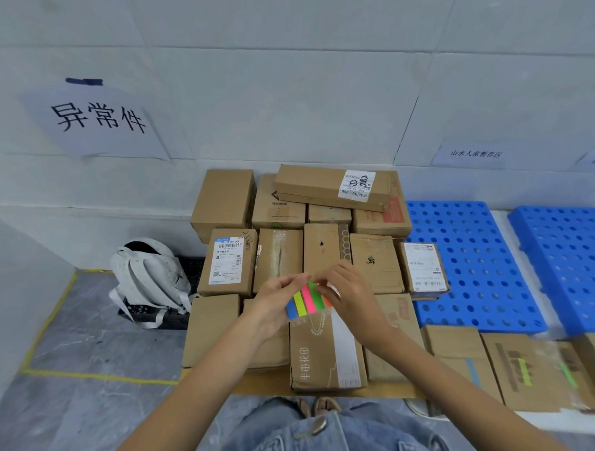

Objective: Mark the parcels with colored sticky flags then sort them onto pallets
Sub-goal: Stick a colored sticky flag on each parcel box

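My left hand (271,303) holds a pad of sticky flags (304,300) with blue, yellow, pink, green and orange strips. My right hand (348,291) pinches the top end of the green strip. Both hands hover over a pile of brown cardboard parcels (284,260). Directly below the pad lies a parcel with printed characters and a white band (325,353). At the lower right, three parcels carry flags: one blue (473,371), one yellow (524,372), one green (568,375).
Two blue perforated pallets (475,268) (574,264) lie to the right of the pile. A white backpack (148,279) leans on a black crate at the left. Paper signs hang on the wall (97,118). Yellow tape marks the grey floor (48,325).
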